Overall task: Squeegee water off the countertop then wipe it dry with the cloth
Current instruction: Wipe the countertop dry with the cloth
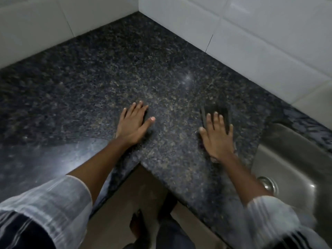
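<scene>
The dark speckled granite countertop (111, 72) fills the corner between two tiled walls. My left hand (133, 125) lies flat on it near the middle, fingers spread, with nothing under it. My right hand (218, 136) presses flat on a dark rectangular cloth (214, 109) that sticks out beyond the fingertips, just left of the sink. The cloth is blurred, so I cannot tell its exact shape. A glossy patch (59, 159) shows on the counter at the front left. No squeegee is in view.
A steel sink (294, 159) with its drain (268, 184) sits at the right. White tiled walls (260, 33) close the back and right sides. The counter's front edge makes an inner corner (142, 164) above the floor, where my feet show.
</scene>
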